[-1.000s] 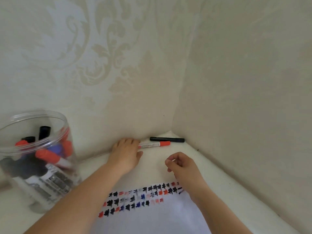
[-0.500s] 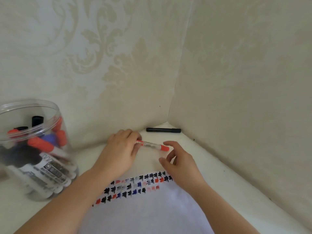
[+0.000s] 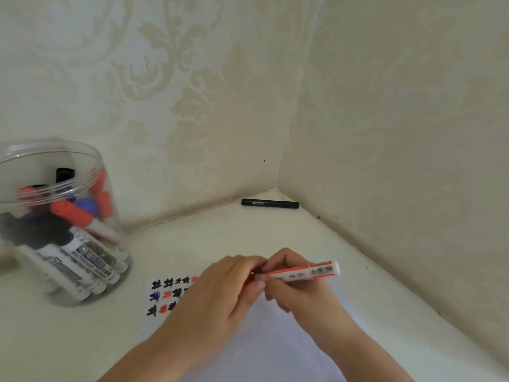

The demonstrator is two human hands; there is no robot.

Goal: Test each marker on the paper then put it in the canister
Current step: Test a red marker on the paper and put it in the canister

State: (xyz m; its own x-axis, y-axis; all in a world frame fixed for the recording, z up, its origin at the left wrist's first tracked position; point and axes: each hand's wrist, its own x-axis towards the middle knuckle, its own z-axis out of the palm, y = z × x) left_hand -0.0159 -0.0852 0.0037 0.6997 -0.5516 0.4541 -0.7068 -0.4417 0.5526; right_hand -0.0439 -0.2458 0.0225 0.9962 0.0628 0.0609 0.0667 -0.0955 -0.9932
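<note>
Now the red marker (image 3: 300, 272) is off the tabletop (image 3: 192, 238) and held in both hands above the paper (image 3: 264, 343); half a second ago it lay near the back wall with only the left hand on it. Its long axis runs nearly level, left to right, the white flat end jutting out past the right fingers (image 3: 278, 261) and tilted slightly up, the red cap end buried under the left fingers (image 3: 248, 264). The left hand (image 3: 220, 293) curls round that cap end; the right hand (image 3: 300, 293) pinches the barrel just beside it, the two hands touching. Left of the left fingers, rows of black, blue and red test marks (image 3: 165, 295) show on the paper. Farther left stands the clear canister (image 3: 52, 224) with markers inside. Beyond the fingers, a black marker (image 3: 270, 203) lies by the corner.
</note>
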